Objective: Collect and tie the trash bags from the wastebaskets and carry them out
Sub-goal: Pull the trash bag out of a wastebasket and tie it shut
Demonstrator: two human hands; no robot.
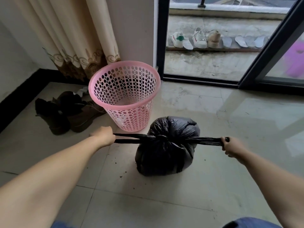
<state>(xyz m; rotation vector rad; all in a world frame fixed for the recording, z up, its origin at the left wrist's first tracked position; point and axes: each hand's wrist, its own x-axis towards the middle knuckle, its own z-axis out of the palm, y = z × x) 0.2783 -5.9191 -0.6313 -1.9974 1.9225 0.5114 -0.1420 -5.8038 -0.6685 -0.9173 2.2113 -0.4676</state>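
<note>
Meanwhile both hands grip the knotted trash bag's (166, 145) ends (pink wastebasket (124, 94) just behind, boots (65, 112) leftward).

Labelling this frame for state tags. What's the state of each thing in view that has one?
Black plastic trash bag: out of the basket, on the floor, neck knotted, ends pulled taut.
Pink perforated plastic wastebasket: upright, no liner.
Left hand: grips the bag's left end.
Right hand: grips the right end.
Dark-framed glass sliding door: open.
Dark boots: lying beside the basket.
</note>
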